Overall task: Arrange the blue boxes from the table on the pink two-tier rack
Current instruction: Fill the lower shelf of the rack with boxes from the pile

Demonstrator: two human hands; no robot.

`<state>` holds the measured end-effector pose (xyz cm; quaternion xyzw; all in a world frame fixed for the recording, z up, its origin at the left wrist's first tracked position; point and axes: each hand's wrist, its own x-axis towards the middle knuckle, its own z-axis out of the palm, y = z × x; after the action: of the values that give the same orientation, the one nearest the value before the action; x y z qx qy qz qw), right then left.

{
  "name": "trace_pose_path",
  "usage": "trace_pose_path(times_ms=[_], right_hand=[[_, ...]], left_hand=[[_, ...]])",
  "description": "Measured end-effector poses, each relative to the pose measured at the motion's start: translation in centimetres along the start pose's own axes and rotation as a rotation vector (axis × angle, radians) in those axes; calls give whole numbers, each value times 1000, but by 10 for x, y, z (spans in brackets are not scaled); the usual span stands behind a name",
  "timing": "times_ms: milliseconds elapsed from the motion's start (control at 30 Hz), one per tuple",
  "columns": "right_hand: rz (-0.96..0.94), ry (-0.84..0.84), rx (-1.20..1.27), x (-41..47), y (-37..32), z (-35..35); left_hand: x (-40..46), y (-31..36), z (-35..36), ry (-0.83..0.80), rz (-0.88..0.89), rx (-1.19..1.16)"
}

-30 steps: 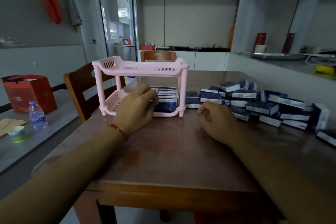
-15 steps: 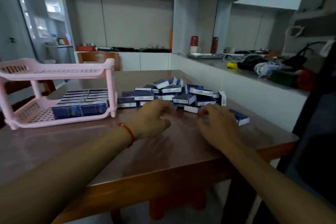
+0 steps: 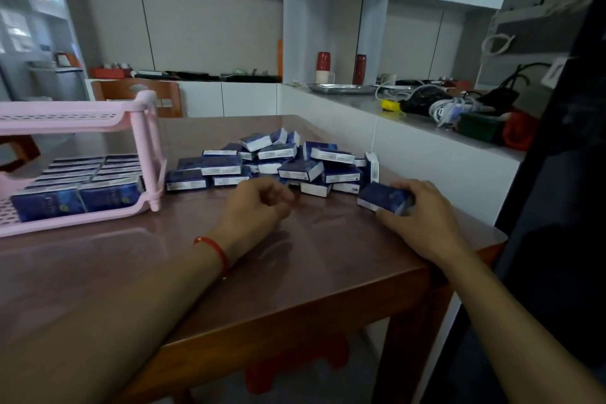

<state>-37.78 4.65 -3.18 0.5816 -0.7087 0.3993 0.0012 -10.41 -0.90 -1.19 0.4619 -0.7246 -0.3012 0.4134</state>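
My right hand [image 3: 423,210] grips one blue box [image 3: 382,198] at centre right, just off the heap of boxes [image 3: 278,162]; my left hand [image 3: 259,207] is loosely curled and, as far as the blur lets me tell, empty. I'd lift it clear; carry it left; stand it beside the rows on the rack [image 3: 144,147], lower tier.

Your right hand [image 3: 423,210] grips one blue box [image 3: 382,197]; beside it lies the heaped pile [image 3: 282,162]; the pink rack [image 3: 144,141] farther left holds rows on its lower tier.
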Motion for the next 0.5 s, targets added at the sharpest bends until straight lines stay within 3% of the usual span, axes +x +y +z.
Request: trace_pose_path(times_ms=[100, 200, 267, 333, 367, 433, 500], right_hand=[[-244, -164, 232, -17, -18, -9], [-447, -267, 252, -30, -42, -6], [-498, -338, 227, -34, -54, 1], [-408, -433, 284, -26, -59, 3], [-314, -427, 373, -18, -58, 2], [-141, -214, 449, 12, -48, 3], [-44, 54, 257, 46, -32, 6]], left_hand=[[-3, 8, 4, -98, 45, -113], [-6, 14, 12, -274, -31, -336], [-8, 14, 15, -316, -66, -411], [-7, 9, 11, -288, -72, -444], [-5, 7, 8, -251, -76, -447], [0, 1, 1, -157, -93, -418], [3, -3, -3, -82, -102, -382]])
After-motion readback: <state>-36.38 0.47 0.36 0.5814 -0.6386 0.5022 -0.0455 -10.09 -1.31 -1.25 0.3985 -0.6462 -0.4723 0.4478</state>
